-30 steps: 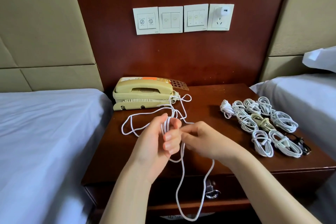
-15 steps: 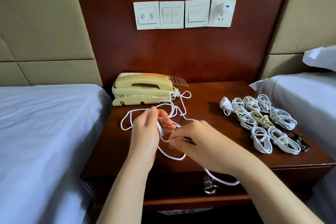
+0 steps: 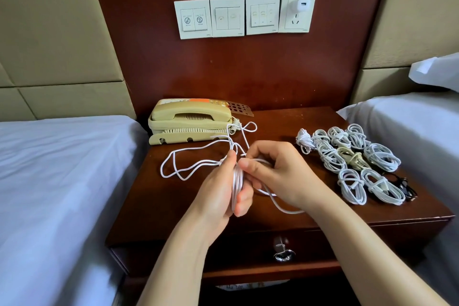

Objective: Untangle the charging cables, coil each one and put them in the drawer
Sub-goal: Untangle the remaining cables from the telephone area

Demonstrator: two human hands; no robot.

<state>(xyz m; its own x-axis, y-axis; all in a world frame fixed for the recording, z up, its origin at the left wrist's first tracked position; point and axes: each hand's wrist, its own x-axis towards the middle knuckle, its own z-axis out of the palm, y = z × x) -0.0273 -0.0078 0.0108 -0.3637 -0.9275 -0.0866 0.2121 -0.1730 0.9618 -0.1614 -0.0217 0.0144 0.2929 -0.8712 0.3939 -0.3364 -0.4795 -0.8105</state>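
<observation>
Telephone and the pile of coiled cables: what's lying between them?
Head view: a loop of the loose white cable beside the telephone, then bare nightstand wood up to the coiled cables.

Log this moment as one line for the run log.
step: coil white cable | left hand: holds loops | right hand: pinches strand | coiled cables: on nightstand | drawer: closed

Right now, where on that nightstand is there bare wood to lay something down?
Bare wood shows at the front-left corner of the nightstand, between the loose white cable and the front edge, and at the back between the telephone and the coiled bundles. The right side is crowded with them; the left hand and right hand fill the middle.
</observation>
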